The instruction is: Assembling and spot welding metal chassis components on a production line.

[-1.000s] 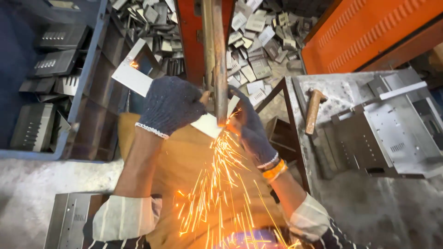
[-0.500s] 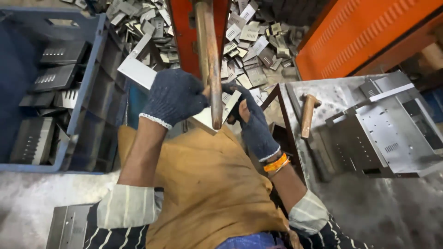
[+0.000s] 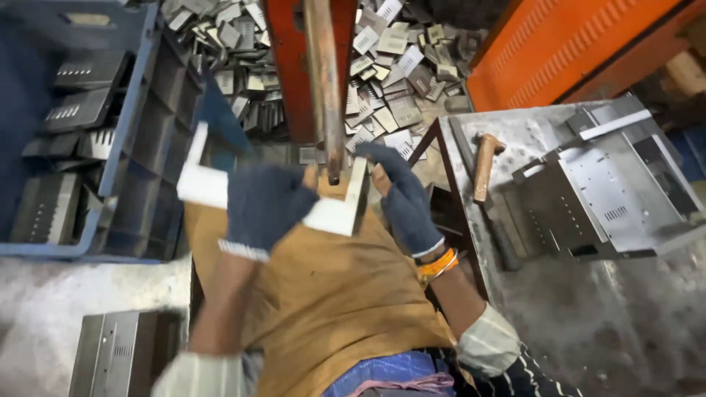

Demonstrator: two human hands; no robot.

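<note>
You're in a metal fabrication workshop, sheet-metal spot-welding station by the look. Orange-red painted machine column (image 3: 290, 66) with a worn copper-coloured vertical electrode rod (image 3: 324, 81) sits right ahead of you. Heap of small louvred grey sheet-metal offcuts (image 3: 382, 66) covers the floor behind it. Blue plastic crate (image 3: 125, 140) on your left holds dark slotted metal plates. Steel workbench (image 3: 588, 309) on your right carries a bent perforated grey sheet-metal chassis (image 3: 610, 191) and a wooden-handled hammer (image 3: 485, 165). Orange ribbed metal panel (image 3: 559, 44) top right, bare stained concrete floor (image 3: 66, 301), you wear a tan apron (image 3: 331, 301)
</note>
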